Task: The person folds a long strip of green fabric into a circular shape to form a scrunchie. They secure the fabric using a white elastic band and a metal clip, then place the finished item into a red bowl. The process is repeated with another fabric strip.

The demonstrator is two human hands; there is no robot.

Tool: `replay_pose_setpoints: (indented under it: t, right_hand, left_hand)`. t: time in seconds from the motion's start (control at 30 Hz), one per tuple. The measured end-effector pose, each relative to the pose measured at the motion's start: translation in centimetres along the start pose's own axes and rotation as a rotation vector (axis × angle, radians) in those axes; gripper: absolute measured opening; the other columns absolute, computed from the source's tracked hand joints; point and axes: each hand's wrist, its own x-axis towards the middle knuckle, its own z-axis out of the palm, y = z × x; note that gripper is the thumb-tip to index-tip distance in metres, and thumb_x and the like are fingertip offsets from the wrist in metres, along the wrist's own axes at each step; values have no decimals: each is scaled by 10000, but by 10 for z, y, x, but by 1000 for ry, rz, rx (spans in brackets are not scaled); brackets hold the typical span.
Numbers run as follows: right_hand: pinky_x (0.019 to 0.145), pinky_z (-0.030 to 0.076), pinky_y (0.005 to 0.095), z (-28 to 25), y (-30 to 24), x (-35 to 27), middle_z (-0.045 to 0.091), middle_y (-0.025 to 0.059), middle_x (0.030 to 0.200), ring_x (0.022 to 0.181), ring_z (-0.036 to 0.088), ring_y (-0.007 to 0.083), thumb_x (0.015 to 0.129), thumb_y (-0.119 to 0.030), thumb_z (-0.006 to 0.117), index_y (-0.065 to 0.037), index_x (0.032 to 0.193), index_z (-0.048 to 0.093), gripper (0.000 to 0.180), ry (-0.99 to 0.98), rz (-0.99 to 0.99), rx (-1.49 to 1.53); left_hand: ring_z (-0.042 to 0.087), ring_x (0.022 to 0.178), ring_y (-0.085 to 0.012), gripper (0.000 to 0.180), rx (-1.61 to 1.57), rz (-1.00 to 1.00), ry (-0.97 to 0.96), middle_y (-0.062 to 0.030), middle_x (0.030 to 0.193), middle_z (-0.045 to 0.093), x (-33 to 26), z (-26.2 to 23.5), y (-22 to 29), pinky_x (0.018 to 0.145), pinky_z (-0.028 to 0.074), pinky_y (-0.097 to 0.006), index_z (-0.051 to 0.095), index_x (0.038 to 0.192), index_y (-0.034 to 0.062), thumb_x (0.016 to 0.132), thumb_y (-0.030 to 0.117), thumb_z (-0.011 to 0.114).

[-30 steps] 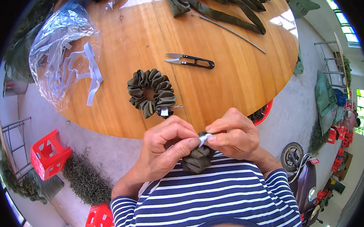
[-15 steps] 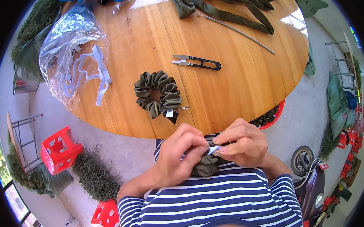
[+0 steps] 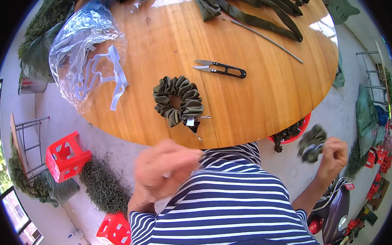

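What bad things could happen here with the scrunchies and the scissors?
The scrunchie on the table lies near the edge, so a bump might knock it to the floor. The snips lie open with their points bare; a hand reaching across could get pricked. The right hand holds another green scrunchie out past the table, above the ground, so it could get dirty if it slips. The left hand is blurred.

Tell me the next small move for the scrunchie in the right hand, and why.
Probably let it go off to the right: the right hand holds the olive scrunchie out past the table edge, far from the left hand. The one still lying on the table looks next in line.
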Motion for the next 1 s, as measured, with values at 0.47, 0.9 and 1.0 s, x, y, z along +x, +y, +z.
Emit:
replay_pose_setpoints:
  t: [0.47, 0.9, 1.0]
  right_hand:
    - [703, 447, 323, 161, -27, 11, 588, 84, 886, 818, 546, 234, 604, -199, 768, -51, 1000, 583, 461, -610, -485, -280]
    - [680, 432, 329, 214, -19, -2, 542, 98, 862, 790, 532, 239, 608, -194, 747, -41, 920, 531, 410, -659, -331, -329]
    - [682, 434, 323, 212, -18, 2, 540, 99, 859, 791, 530, 228, 625, -175, 727, -28, 936, 537, 393, -690, -211, -193]
  left_hand:
    - [344, 1224, -348, 382, 680, 224, -185, -111, 1231, 478, 28, -20, -33, 990, 258, -494, 606, 1035, 135, 674, 13, 630]
    - [415, 1181, -269, 146, 487, 300, -392, -57, 1058, 577, 63, -25, -60, 1022, 205, -490, 633, 816, 73, 684, 125, 666]
    - [443, 1148, -267, 108, 319, 130, -428, -69, 1037, 581, 72, -26, -55, 1010, 220, -468, 626, 791, 51, 707, 116, 643]
